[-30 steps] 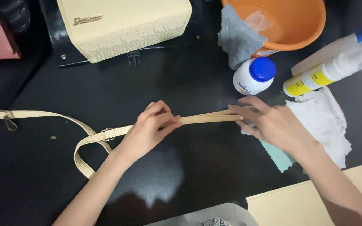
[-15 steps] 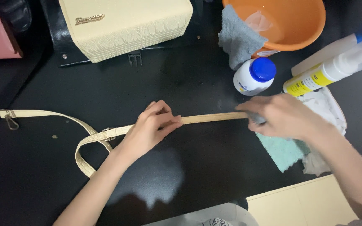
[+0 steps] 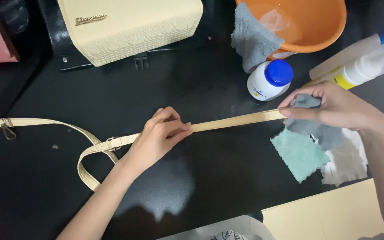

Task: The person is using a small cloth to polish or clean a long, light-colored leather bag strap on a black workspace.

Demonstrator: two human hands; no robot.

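Left hand (image 3: 158,135) pins the cream strap (image 3: 236,121) flat; right hand (image 3: 330,106) grips a grey cloth (image 3: 310,126) at the strap's end, mid-wipe; another pass needs a steady hold.

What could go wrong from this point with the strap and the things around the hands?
1. The right hand pinches a grey cloth on the cream strap close to the white bottle; a wide stroke might knock it over.
2. The left hand only presses the strap down, so it may slip and buckle.
3. The orange bowl sits nearby and could get bumped.

An orange basin (image 3: 321,31), white blue-capped bottle (image 3: 270,81) and cream handbag (image 3: 132,29) sit behind.
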